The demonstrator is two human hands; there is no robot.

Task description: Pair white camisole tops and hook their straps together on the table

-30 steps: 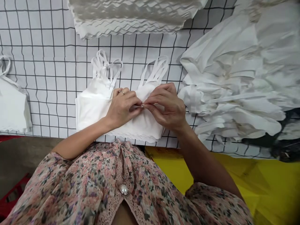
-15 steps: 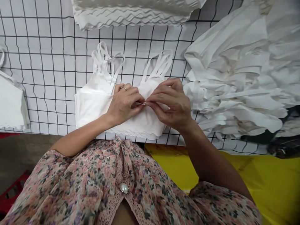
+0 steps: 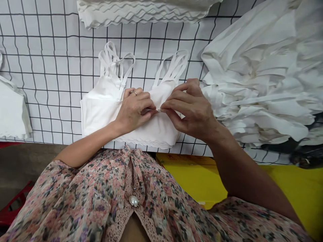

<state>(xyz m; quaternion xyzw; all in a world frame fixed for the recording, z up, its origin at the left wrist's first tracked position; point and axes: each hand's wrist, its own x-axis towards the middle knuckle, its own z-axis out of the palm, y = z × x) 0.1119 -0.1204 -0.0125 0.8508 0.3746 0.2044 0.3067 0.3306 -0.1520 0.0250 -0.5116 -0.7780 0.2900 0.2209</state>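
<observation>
A stack of white strappy bras (image 3: 98, 111) with wavy hems lies in front of me on the grid-patterned cloth, straps pointing away. My left hand (image 3: 137, 111), a ring on one finger, is closed in a pinch over the middle of the stack. Just right of it, my right hand (image 3: 190, 109) pinches with thumb and forefinger, its other fingers loosely curled. Between the two sets of fingertips a thin white strip (image 3: 159, 110) shows, held from both sides. Whether it is a thread, a tag or part of the top bra I cannot tell.
A big heap of loose white garments (image 3: 267, 84) lies to the right. Another stack of white wavy-edged pieces (image 3: 146, 11) is at the far side, and a white garment (image 3: 12, 107) at the left. Below the table edge are something yellow (image 3: 191, 174) and a red stool (image 3: 15, 208).
My right hand has shifted slightly to the right, and the gap between the fingertips has widened a little. The left hand still pinches in nearly the same place.
</observation>
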